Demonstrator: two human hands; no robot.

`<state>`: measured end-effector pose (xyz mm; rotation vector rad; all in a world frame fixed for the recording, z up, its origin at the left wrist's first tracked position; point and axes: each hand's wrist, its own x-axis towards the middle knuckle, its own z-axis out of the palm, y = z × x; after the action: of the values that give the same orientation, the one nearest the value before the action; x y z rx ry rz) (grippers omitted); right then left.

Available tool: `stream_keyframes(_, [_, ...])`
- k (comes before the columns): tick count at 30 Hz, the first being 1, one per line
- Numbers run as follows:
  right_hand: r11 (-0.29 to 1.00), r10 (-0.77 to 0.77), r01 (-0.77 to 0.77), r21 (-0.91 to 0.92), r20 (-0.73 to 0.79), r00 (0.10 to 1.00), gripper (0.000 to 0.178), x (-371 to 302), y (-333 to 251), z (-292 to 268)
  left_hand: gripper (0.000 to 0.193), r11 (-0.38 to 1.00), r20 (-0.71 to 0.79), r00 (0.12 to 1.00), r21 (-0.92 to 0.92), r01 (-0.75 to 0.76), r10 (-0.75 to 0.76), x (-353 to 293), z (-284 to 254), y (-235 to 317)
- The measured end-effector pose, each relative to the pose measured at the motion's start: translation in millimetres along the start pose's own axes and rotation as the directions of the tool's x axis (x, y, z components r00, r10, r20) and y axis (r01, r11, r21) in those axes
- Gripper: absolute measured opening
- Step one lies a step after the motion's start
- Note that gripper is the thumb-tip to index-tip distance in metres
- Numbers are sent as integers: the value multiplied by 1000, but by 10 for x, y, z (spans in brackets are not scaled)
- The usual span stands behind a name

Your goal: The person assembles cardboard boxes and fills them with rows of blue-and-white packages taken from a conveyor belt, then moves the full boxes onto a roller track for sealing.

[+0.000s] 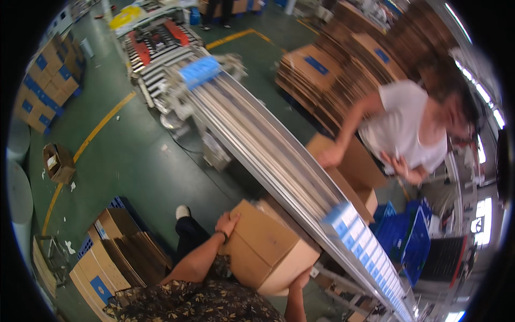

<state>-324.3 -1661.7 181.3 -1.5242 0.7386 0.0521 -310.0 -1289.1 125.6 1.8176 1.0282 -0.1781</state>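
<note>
A brown cardboard box [268, 244] is held tilted in front of my body, close to the near side of the conveyor. My left hand [228, 225] grips its upper left edge, fingers bent over the rim. Low on the right side of the same box, my right hand [301, 279] presses against it; its fingers are partly hidden. The inside of the box cannot be seen. On the conveyor belt [263, 137] just beyond, a row of small blue-and-white cartons [370, 255] stands packed together toward the lower right.
Across the conveyor, a person in a white shirt [402, 115] reaches toward an open cardboard box [359, 163]. Flattened cardboard [316, 70] is stacked behind. More flat cartons [126, 252] stand at my left. A roller conveyor [155, 48] lies at the far end; blue bins [405, 236] stand right.
</note>
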Motion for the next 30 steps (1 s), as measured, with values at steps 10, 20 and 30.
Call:
stream_keyframes(10, [822, 445, -211, -528, 366, 818, 69, -1196, 844, 4259, 78, 879, -471, 771, -20, 476, -428, 1076, -4563, -1050])
stream_keyframes(20, [800, 589, -459, -386, 653, 476, 52, -2985, 345, 8654, 73, 933, -843, 457, -133, 334, -283, 2088, -7781, -791])
stream_keyframes(30, [849, 380, -529, 12, 681, 626, 63, -2038, -257, 11430, 68, 975, -725, 678, 215, 61, 117, 5701, -8830, 1700])
